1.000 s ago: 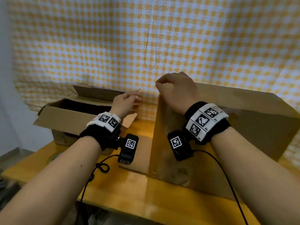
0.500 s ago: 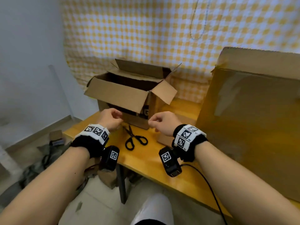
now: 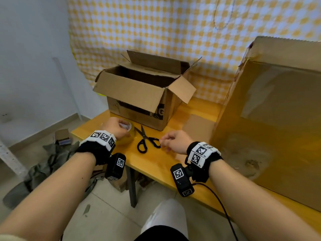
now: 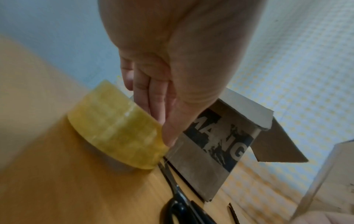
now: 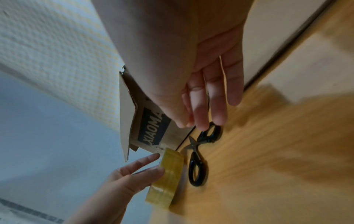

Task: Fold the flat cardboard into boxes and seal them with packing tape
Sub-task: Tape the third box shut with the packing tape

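A roll of yellowish packing tape lies flat near the table's left corner. My left hand rests on it, fingers fairly straight on its top and the thumb alongside its rim. Black scissors lie just right of the roll. My right hand hovers over their right handle loop with relaxed fingers, holding nothing. An open printed cardboard box stands behind. A large taped brown box stands on the right.
The yellow wooden table ends close in front of and left of the tape. A flat cardboard piece lies between the two boxes. A checked cloth hangs behind. Grey cloth and small packets litter the floor at left.
Both hands left the large box's top edge and dropped to the table's left end. The left hand reached the tape roll, the right came up to the scissors. My view swung left.
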